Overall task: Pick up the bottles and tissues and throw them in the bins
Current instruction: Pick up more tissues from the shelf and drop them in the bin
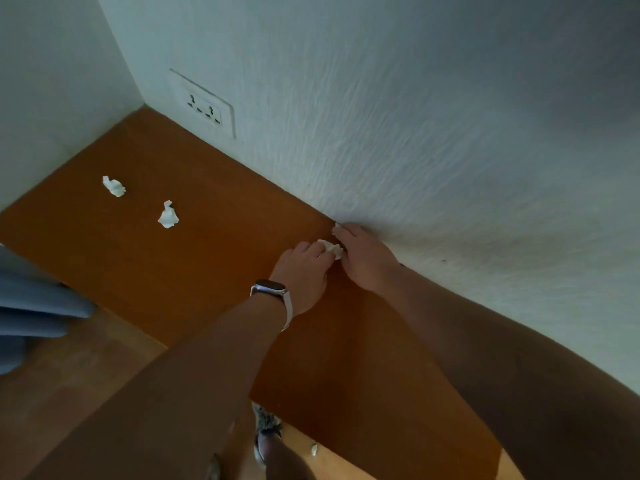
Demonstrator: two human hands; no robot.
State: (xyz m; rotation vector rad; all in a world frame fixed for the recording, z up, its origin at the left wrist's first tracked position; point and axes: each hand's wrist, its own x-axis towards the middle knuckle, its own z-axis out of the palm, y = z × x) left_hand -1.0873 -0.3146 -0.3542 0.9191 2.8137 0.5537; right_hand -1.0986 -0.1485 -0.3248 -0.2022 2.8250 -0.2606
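A crumpled white tissue [331, 249] lies on the brown wooden tabletop [194, 258] close to the wall, between my two hands. My left hand [302, 273], with a watch on its wrist, curls its fingertips onto the tissue from the left. My right hand [365, 259] bends over it from the right, and a white scrap [336, 226] shows at its fingertips against the wall. Two more crumpled tissues lie further left on the tabletop, one [168, 216] nearer and one [113, 186] towards the corner. No bottle or bin is in view.
A white textured wall [415, 133] runs along the table's far edge, with a double socket [204, 108] near the corner. Blue fabric [34, 306] hangs at the left edge. Below the table's front edge are wooden floor, my foot [265, 431] and a small white scrap [314, 449].
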